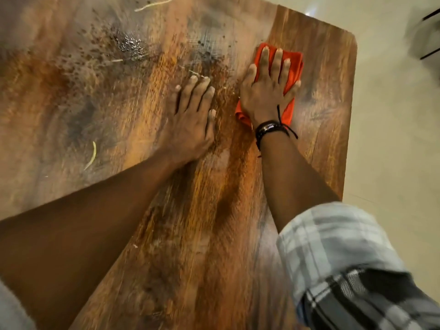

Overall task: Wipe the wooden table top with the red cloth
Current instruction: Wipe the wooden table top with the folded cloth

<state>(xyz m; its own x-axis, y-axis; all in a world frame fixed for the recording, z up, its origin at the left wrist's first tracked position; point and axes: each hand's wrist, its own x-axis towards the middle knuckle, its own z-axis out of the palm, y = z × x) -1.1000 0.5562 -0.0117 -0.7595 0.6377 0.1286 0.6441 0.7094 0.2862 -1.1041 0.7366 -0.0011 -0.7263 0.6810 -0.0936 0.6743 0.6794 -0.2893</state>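
Note:
The wooden table top [147, 96] fills most of the view and is strewn with dark crumbs, a wet patch and pale strands. My right hand [267, 91] lies flat with straight fingers on the folded red cloth [294, 65], pressing it onto the wood near the table's far right corner. My left hand [194, 115] rests flat on the bare wood just to the left of the cloth, fingers straight and holding nothing.
Dark crumbs and a shiny wet patch [129, 44] lie at the upper left of the hands. Pale strands [91, 156] lie at the left and top. The table's right edge [348, 129] borders light floor [392, 139]. Dark furniture legs [431, 34] stand at the far right.

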